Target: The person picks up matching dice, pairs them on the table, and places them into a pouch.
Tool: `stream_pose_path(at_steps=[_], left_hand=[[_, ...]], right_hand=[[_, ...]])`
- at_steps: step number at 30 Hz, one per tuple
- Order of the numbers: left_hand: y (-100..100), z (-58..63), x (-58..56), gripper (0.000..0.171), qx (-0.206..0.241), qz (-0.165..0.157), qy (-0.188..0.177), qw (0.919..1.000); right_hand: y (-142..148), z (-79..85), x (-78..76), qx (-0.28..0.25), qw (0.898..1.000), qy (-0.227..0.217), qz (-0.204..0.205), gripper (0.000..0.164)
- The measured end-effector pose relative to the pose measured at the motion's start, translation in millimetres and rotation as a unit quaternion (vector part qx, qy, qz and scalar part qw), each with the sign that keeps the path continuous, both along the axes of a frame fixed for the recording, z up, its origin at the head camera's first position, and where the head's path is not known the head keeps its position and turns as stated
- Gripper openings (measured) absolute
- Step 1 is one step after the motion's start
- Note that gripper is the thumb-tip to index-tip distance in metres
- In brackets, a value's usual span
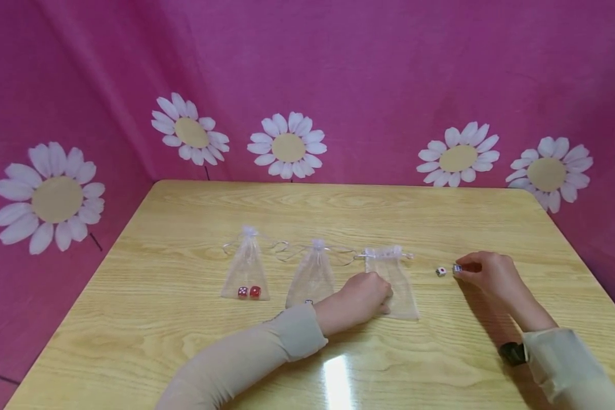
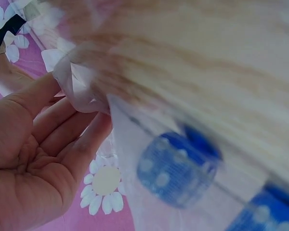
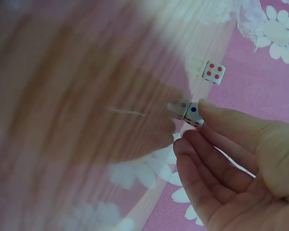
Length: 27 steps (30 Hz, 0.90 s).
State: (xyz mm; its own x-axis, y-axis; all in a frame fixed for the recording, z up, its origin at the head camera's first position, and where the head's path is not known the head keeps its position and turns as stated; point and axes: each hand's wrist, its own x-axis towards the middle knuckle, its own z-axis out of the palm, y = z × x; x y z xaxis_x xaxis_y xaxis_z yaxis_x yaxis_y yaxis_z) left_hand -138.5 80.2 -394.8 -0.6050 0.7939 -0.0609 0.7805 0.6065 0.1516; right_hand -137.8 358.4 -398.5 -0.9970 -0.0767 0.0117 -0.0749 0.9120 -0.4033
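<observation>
My left hand [image 1: 359,297] pinches the edge of the rightmost sheer organza drawstring bag [image 1: 402,290], which lies on the table. The left wrist view shows the thin cloth [image 2: 79,91] between thumb and fingers. To the right, my right hand [image 1: 494,279] pinches a white die [image 3: 194,114] between thumb and fingertip, at the tabletop. A second white die [image 1: 441,271] lies just left of it, showing red pips in the right wrist view. Partly behind my left forearm is the middle bag [image 1: 315,273]; blue dice [image 2: 176,168] show through its mesh up close.
At the left lies another organza bag [image 1: 246,262], drawn together at its top, with two red dice [image 1: 249,292] inside. Thin cords [image 1: 287,250] spread between the bags. The wooden table [image 1: 159,353] meets a pink flowered cloth [image 1: 364,85] at the back and sides.
</observation>
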Motion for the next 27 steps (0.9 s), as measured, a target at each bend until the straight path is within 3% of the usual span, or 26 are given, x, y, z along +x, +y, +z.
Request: stream_pose_path(at_steps=[12,16,23,27], left_hand=[[-3.4,-0.7,-2.5,0.025,0.016,-0.008,-0.011,0.9998],[-4.6,-2.4,-4.2,0.029,0.028,-0.011,-0.015,0.9994],[-5.7,-1.4,-4.1,0.034,0.033,-0.011,-0.016,0.9993],[-6.4,-1.0,-3.8,0.034,0.036,-0.009,-0.018,0.9991]], right_hand=[[2.5,-0.8,3.0,-0.003,1.000,0.016,0.003,0.019],[-0.9,0.8,9.3,-0.022,0.999,0.023,-0.006,0.019],[-16.7,4.7,21.4,-0.051,0.998,-0.001,-0.024,0.019],[-27.7,10.3,29.0,-0.073,0.997,0.022,-0.014,0.018]])
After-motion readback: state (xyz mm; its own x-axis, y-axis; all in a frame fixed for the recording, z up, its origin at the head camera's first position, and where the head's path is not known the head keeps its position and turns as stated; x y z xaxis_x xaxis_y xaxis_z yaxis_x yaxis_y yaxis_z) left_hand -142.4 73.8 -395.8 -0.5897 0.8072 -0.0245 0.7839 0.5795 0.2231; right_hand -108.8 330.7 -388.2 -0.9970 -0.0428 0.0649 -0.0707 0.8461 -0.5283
